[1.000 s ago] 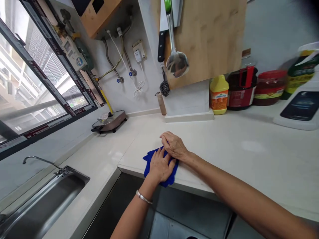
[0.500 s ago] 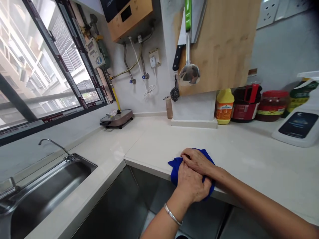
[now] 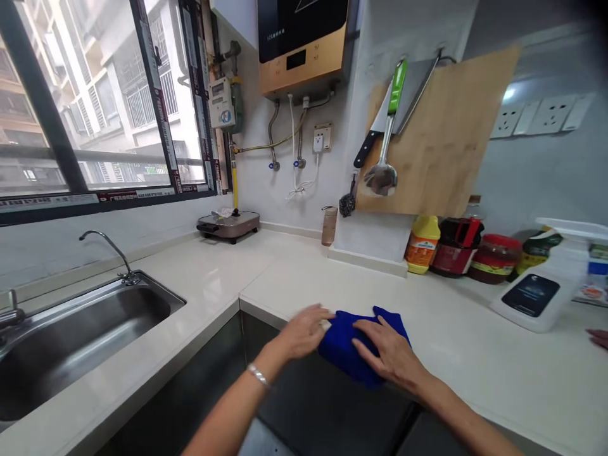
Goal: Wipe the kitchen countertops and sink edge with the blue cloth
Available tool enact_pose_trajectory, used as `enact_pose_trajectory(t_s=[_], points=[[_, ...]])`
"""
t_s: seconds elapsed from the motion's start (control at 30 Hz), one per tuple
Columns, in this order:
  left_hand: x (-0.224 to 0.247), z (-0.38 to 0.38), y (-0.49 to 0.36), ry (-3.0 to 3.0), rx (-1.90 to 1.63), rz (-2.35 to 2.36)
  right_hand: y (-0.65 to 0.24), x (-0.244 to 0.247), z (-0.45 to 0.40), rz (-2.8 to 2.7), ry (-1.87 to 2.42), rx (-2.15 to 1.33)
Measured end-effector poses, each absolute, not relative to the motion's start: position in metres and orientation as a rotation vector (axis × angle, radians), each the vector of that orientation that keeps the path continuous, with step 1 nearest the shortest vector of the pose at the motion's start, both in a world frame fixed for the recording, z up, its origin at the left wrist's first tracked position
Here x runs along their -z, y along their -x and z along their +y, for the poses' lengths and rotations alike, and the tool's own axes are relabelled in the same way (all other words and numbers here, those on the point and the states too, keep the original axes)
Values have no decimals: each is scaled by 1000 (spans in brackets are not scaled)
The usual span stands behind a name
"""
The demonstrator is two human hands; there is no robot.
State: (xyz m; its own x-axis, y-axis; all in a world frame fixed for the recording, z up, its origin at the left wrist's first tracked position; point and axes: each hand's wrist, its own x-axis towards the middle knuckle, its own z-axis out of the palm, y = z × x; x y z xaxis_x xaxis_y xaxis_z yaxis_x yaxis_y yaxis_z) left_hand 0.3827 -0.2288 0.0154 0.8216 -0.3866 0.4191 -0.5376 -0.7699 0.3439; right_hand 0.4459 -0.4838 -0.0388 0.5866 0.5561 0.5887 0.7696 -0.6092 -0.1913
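Note:
A blue cloth lies over the front edge of the white countertop, part of it hanging down in front. My right hand rests on top of the cloth with its fingers spread. At the cloth's left edge is my left hand, smeared by motion, a silver bracelet on its wrist. Its fingertips reach the cloth's upper left corner; whether they pinch it is unclear. A small pale patch shows by those fingertips, and I cannot tell what it is.
A white spray bottle stands at the right, before several jars and a yellow jug. Fingertips, apparently another person's, show at the right edge. A steel sink lies left. An electric pan sits in the back corner.
My hands were stacked, pressing the bunched cloth; now they are apart, the left moved leftward and the cloth more spread out. The view has shifted, showing more wall at the top.

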Motion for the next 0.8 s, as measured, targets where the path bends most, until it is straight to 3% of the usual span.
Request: enact_pose_trajectory(t_s=[0.17,0.3,0.43,0.6,0.8], points=[[-26,-72,-321,-2753,-498,-417,-446,35,-482,-1106,2666,492],[-32,9,-275,-3199,-219,-33,-468,27,-481,-947,2784,312],[-9,43,-257,-3300,-110,29,-504,25,-480,-729,2919,317],[30,62,-262,-3260,-376,-36,-550,19,-470,-354,3081,275],[47,70,-261,-3284,-413,-38,-607,7,-441,-76,3094,179]])
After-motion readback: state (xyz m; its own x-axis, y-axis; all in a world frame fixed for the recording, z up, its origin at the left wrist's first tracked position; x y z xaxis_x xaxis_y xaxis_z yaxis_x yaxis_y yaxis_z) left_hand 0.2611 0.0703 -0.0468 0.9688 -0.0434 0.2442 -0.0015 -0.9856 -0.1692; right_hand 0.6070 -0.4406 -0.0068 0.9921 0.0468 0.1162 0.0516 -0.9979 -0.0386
